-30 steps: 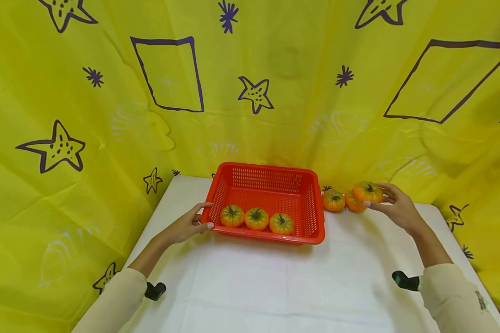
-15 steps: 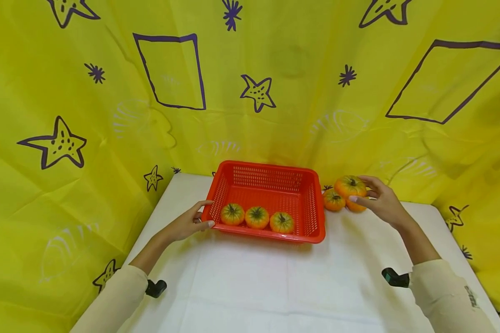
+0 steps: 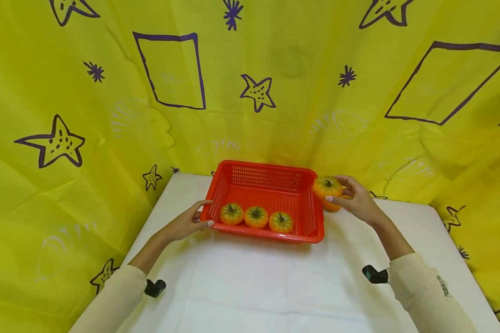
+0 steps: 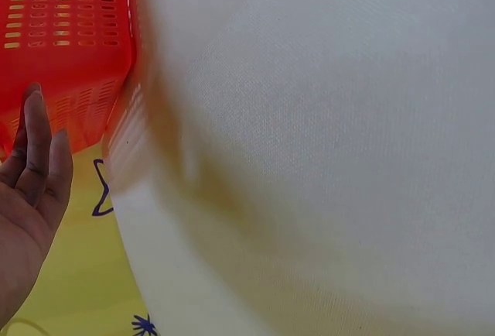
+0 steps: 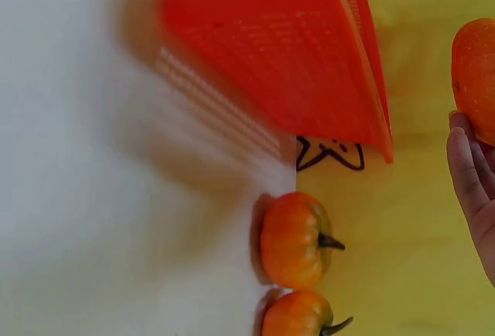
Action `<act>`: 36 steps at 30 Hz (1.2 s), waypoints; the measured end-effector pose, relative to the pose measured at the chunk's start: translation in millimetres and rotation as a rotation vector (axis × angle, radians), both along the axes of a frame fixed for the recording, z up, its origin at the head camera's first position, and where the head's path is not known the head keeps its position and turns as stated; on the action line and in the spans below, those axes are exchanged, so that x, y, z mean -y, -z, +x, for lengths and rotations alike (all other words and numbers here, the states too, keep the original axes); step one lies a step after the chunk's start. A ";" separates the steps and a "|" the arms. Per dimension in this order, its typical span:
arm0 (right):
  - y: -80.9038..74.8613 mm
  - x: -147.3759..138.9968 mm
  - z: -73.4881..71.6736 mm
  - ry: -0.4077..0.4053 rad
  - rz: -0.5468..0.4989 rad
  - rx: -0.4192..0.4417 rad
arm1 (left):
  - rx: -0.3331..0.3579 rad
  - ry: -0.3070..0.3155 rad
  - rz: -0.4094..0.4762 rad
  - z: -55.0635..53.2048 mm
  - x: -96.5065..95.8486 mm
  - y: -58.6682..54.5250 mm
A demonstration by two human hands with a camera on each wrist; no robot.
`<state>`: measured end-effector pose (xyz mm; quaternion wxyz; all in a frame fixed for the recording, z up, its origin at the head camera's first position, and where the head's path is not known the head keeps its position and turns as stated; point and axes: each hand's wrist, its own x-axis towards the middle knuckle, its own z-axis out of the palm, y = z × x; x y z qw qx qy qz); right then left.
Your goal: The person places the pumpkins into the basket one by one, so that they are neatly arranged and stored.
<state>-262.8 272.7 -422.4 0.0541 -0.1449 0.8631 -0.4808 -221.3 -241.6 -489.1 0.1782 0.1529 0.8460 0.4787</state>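
Observation:
A red plastic basket with slotted walls stands on the table, three small orange-green pumpkins lined up along its front inside. My left hand holds the basket's left end, thumb near the front corner and fingers at the rim. In the right hand is another small pumpkin, gripped between thumb and fingers at the basket's right rim. The right wrist view shows this held pumpkin raised above two more pumpkins on the table. In the head view the right hand and held pumpkin partly hide those two.
A white cloth covers the table. Yellow curtain with purple starfish drawings hangs close behind the basket and along both sides.
My right hand has carried its pumpkin leftward, from over the far pumpkin on the table to the basket's right rim. The left hand and basket have stayed in place.

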 end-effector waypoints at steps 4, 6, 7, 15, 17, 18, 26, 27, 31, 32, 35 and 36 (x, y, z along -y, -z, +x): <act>1.3 13.6 -5.8 -0.026 -0.043 0.004 | -0.007 0.002 -0.003 0.1 0.1 0.4; 2.5 20.0 -9.1 -0.038 -0.064 0.015 | -0.009 0.002 -0.002 0.6 0.5 0.6; 3.2 23.1 -10.7 -0.043 -0.072 0.021 | -0.011 0.001 -0.002 0.8 0.6 0.9; 3.9 50.4 -18.5 -0.102 -0.109 0.015 | -0.014 -0.005 -0.006 2.6 1.2 1.8; 3.5 58.7 -20.9 -0.115 -0.109 0.025 | -0.016 -0.004 -0.005 2.8 1.6 2.2; 3.3 62.6 -22.0 -0.122 -0.106 0.032 | -0.017 -0.005 -0.004 2.9 1.8 2.4; -1.6 90.1 -28.7 -0.148 -0.043 0.045 | -0.031 0.010 0.012 2.2 3.2 3.3; -2.1 93.4 -29.7 -0.156 -0.042 0.049 | -0.031 0.009 0.011 2.2 3.2 3.0; -1.1 106.8 -34.5 -0.181 -0.029 0.070 | -0.016 0.000 0.009 2.1 2.0 1.7; -0.7 110.5 -35.7 -0.186 -0.030 0.077 | -0.014 0.000 0.008 2.0 1.7 1.3; 1.2 121.0 -39.8 -0.189 -0.030 0.102 | -0.010 0.003 0.010 1.8 0.6 0.6; 1.2 124.3 -40.6 -0.190 -0.030 0.109 | -0.012 0.006 0.010 1.7 0.3 0.6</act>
